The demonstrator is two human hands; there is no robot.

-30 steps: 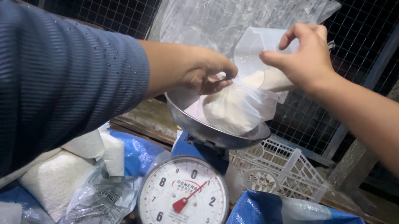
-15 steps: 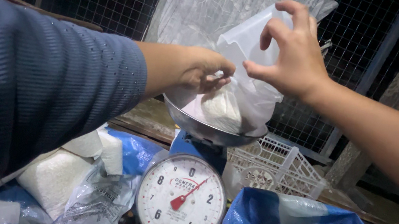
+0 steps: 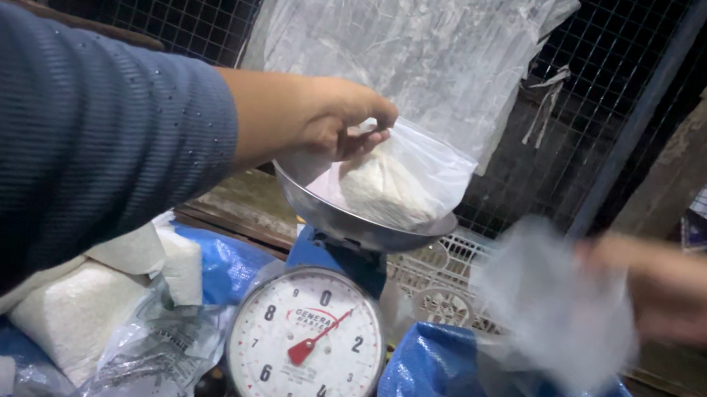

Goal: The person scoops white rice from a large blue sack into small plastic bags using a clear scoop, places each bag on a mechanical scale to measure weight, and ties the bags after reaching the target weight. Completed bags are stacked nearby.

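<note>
Up on the scale pan [image 3: 359, 221], the left hand [image 3: 338, 118] grips a clear bag of white grain [image 3: 394, 186]. Blurred, the right hand [image 3: 676, 294] holds an empty plastic bag [image 3: 552, 306]. Steadying the bag upright, lightly, would keep the dial [image 3: 306, 348] honest.

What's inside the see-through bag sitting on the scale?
The clear bag on the scale pan holds a white grainy heap. The left hand grips its top, hiding the opening; the pan hides its bottom.
</note>
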